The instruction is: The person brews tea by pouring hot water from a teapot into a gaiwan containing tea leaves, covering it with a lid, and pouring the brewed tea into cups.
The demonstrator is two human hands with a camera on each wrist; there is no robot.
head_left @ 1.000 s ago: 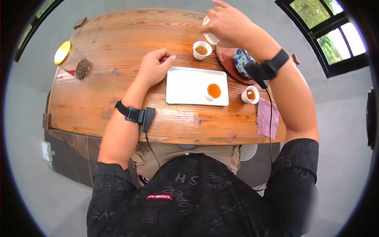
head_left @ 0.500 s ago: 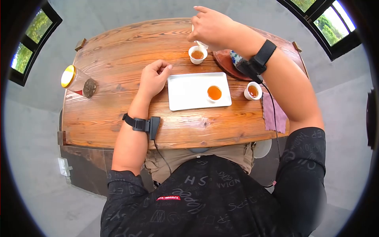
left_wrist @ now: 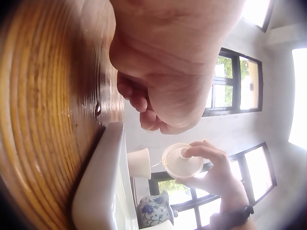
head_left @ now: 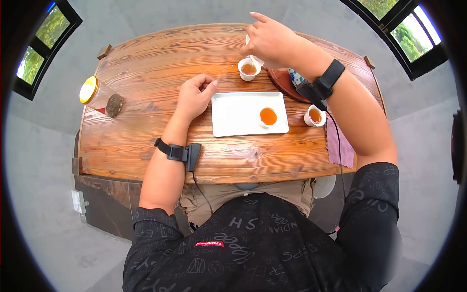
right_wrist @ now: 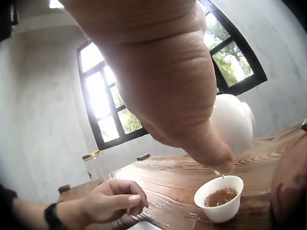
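Observation:
High over the far side of the table, my right hand point(head_left: 270, 41) grips a white gaiwan point(right_wrist: 232, 122), tilted. A thin stream of tea runs from it into a white teacup point(head_left: 249, 70), which holds brown tea. My left hand point(head_left: 195, 95) rests on the wood at the left end of a white rectangular tray point(head_left: 233, 117), its fingers loosely curled around nothing. On that tray's right half sits a small cup of amber tea point(head_left: 268, 117). Another white teacup point(head_left: 314, 116) with tea stands to the right of the tray.
Partly behind my right arm, a blue-and-white pot point(left_wrist: 156, 211) stands on a reddish-brown round tray point(head_left: 279, 79). A purple cloth point(head_left: 339, 146) lies near the front right edge. At the left, a clear jar point(head_left: 100, 96) with a yellow lid lies on its side.
My right hand has brought the gaiwan over the far teacup and tea now runs into it. The left hand stays by the tray. The head view has shifted slightly.

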